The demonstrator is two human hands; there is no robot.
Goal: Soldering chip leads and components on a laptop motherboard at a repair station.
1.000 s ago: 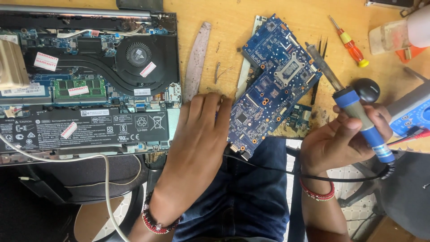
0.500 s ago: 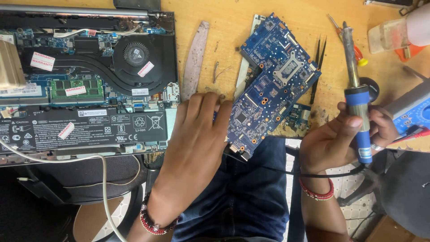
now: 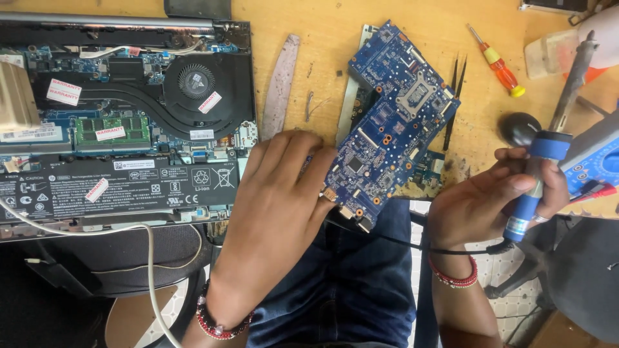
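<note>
My left hand (image 3: 277,206) lies flat at the bench edge, its fingers touching the near left corner of a blue circuit board (image 3: 393,122) that rests tilted on the wooden bench. My right hand (image 3: 490,203) grips a soldering iron (image 3: 545,167) by its blue handle, tip pointing up and away to the right, clear of the board. The iron's black cord runs down across my lap.
An opened laptop (image 3: 122,122) with fan, memory and black battery lies at the left. Between it and the board lies a flat metal strip (image 3: 281,84). Black tweezers (image 3: 454,103), an orange-handled screwdriver (image 3: 496,61) and a blue meter (image 3: 596,161) lie at the right.
My right hand has swung the soldering iron off the board, from tip-down over it to upright and then leaning right. The left hand has stayed at the board's corner.
</note>
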